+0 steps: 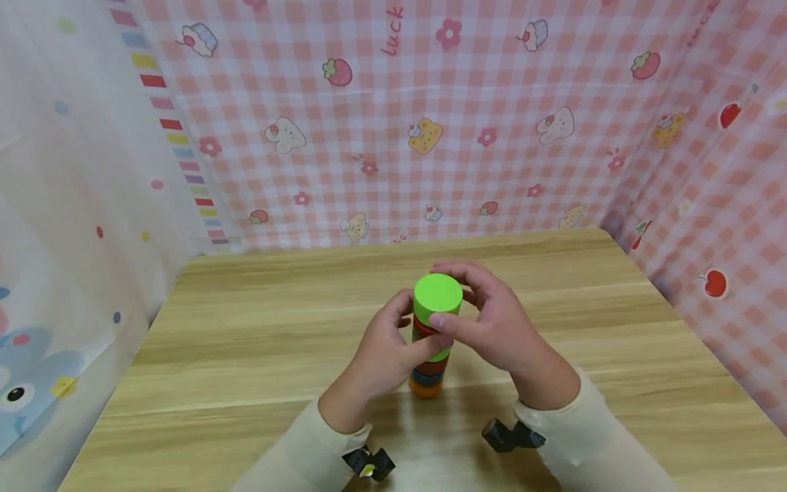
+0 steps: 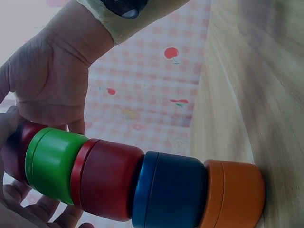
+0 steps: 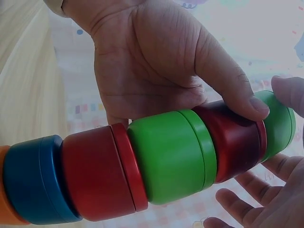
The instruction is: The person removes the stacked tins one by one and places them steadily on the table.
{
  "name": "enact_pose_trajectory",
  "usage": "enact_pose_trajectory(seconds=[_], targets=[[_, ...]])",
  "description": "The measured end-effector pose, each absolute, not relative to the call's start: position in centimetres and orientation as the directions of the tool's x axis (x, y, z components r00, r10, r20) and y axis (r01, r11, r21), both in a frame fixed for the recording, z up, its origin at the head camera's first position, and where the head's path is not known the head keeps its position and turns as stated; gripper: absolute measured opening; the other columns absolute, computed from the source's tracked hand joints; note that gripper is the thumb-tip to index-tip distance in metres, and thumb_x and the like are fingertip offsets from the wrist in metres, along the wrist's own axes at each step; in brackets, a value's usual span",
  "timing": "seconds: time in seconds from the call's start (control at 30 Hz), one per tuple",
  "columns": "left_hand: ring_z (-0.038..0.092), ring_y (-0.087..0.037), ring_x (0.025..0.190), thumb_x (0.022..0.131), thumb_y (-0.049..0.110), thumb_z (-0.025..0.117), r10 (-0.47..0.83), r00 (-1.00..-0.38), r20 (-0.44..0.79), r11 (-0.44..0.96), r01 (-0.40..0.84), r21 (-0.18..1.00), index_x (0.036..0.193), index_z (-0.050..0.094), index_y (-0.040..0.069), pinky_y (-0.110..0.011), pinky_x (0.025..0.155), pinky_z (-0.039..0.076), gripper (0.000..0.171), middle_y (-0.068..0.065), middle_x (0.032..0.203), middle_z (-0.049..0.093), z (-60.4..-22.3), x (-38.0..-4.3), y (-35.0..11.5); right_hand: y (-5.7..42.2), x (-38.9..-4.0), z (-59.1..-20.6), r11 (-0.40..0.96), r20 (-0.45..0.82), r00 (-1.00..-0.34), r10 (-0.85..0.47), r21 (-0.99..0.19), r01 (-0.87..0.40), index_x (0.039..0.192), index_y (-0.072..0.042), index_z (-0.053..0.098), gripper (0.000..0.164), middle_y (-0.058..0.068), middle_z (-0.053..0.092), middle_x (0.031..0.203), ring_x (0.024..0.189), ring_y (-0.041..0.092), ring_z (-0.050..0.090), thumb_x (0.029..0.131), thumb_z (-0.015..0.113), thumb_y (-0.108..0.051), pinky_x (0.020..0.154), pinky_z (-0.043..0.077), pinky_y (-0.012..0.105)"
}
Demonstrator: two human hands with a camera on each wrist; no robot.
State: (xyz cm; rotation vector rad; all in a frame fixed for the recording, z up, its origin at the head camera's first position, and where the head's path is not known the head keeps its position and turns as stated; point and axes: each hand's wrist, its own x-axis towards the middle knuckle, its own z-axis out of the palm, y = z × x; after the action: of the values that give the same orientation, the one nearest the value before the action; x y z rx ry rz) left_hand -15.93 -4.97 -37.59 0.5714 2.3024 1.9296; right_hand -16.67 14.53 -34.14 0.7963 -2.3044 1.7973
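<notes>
A tower of small round lidded canisters stands on the wooden table, leaning a little in the wrist views. From the bottom come an orange canister (image 2: 240, 192), a blue canister (image 2: 175, 190), a red canister (image 2: 111, 178), a green canister (image 3: 166, 156), an upper red canister (image 3: 235, 142) and a bright green top canister (image 1: 438, 294). My left hand (image 1: 387, 345) grips the upper red canister, its thumb across the near side. Around the top canister, my right hand (image 1: 501, 321) curls thumb and fingers. Some fingertips are hidden behind the tower.
The wooden table (image 1: 258, 328) extends around the tower. A pink checked curtain (image 1: 381, 109) hangs behind and to the right, with a white patterned curtain (image 1: 74, 178) on the left. Black wrist cameras sit by both cream sleeves (image 1: 307, 444).
</notes>
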Motion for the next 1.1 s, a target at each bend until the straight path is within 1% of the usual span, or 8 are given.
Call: enact_pose_trajectory(seconds=[0.23, 0.57, 0.8, 0.9, 1.1], targets=[[0.056, -0.019, 0.128, 0.092, 0.027, 0.082, 0.322, -0.933, 0.163, 0.151, 0.22, 0.964, 0.133, 0.063, 0.02, -0.063, 0.115, 0.035, 0.046, 0.004, 0.131, 0.066, -37.6, -15.8, -5.0, 14.9, -16.8, -34.0, 0.152, 0.418, -0.857, -0.301, -0.866, -0.476, 0.136, -0.006, 0.063, 0.05, 0.008, 0.066, 0.134, 0.13, 0.019, 0.056, 0.089, 0.079, -0.006, 0.112, 0.039, 0.06], [0.056, -0.019, 0.129, 0.092, 0.026, 0.083, 0.329, -0.93, 0.164, 0.147, 0.222, 0.964, 0.135, 0.061, 0.02, -0.062, 0.114, 0.036, 0.048, 0.003, 0.131, 0.067, -37.7, -15.9, -5.0, 15.3, -17.1, -33.9, 0.16, 0.425, -0.872, -0.242, -0.869, -0.468, 0.135, -0.005, 0.064, 0.048, 0.007, 0.066, 0.127, 0.122, 0.02, 0.058, 0.089, 0.078, -0.003, 0.11, 0.04, 0.057], [0.056, -0.019, 0.128, 0.092, 0.026, 0.083, 0.333, -0.928, 0.17, 0.148, 0.229, 0.962, 0.133, 0.062, 0.019, -0.06, 0.112, 0.038, 0.046, 0.002, 0.129, 0.067, -37.7, -16.0, -5.0, 15.7, -17.6, -33.9, 0.197, 0.416, -0.888, -0.195, -0.871, -0.451, 0.134, -0.004, 0.064, 0.044, 0.009, 0.066, 0.128, 0.123, 0.019, 0.057, 0.092, 0.077, -0.007, 0.112, 0.037, 0.061], [0.056, -0.019, 0.128, 0.092, 0.025, 0.083, 0.337, -0.926, 0.171, 0.145, 0.23, 0.962, 0.133, 0.062, 0.019, -0.059, 0.112, 0.038, 0.047, 0.003, 0.129, 0.067, -37.6, -16.0, -5.1, 15.9, -17.8, -34.0, 0.202, 0.416, -0.892, -0.176, -0.872, -0.446, 0.134, -0.003, 0.064, 0.044, 0.009, 0.066, 0.128, 0.121, 0.02, 0.056, 0.092, 0.076, -0.006, 0.112, 0.037, 0.06], [0.055, -0.019, 0.129, 0.091, 0.025, 0.084, 0.34, -0.925, 0.169, 0.137, 0.227, 0.964, 0.133, 0.062, 0.02, -0.062, 0.113, 0.036, 0.047, 0.004, 0.129, 0.067, -37.6, -16.0, -5.1, 16.2, -18.2, -34.1, 0.218, 0.408, -0.899, -0.156, -0.874, -0.435, 0.136, -0.001, 0.062, 0.046, 0.011, 0.064, 0.13, 0.121, 0.019, 0.056, 0.092, 0.077, -0.006, 0.109, 0.038, 0.059]])
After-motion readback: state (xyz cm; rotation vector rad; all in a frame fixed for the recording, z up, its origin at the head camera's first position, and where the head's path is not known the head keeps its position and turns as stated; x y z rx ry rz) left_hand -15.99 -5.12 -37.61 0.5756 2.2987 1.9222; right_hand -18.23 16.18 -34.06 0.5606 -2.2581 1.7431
